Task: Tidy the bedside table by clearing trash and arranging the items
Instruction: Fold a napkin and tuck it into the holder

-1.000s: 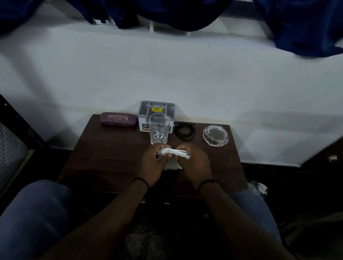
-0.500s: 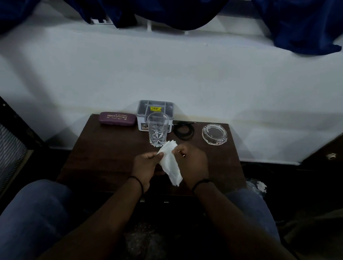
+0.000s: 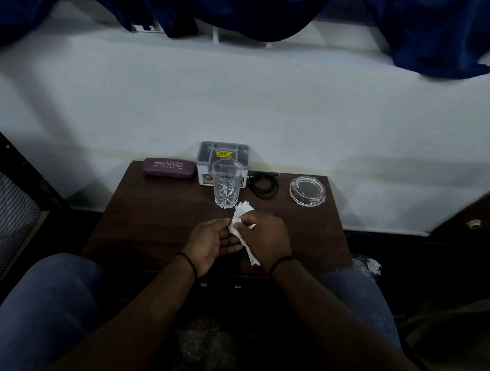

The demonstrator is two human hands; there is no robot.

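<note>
- The white tissue (image 3: 239, 228) is the piece of trash in hand; it is held just above the middle of the brown surface (image 3: 155, 223), crumpled at the top and trailing a loose tail toward the near edge.
- The right hand (image 3: 266, 239) pinches the tissue's upper part, fingers closed on it; the left hand (image 3: 210, 242) lies palm-up beside it, fingers loosely curled and touching the paper's left side.
- The step looks like balling the tissue before throwing it away. To do it well, gather the hanging tail up into the palm first so nothing drags, then close both hands around it into one tight wad.
- The drinking glass (image 3: 226, 182) stands just beyond the tissue's top; keep the knuckles low and pull toward the body so it isn't knocked.
- Behind it sit a grey box (image 3: 208, 154), a purple spectacle case (image 3: 169, 168) to the left, a black coiled cord (image 3: 264, 185) and a glass ashtray (image 3: 307, 190) to the right, all in a row by the wall and apart from the hands.
</note>
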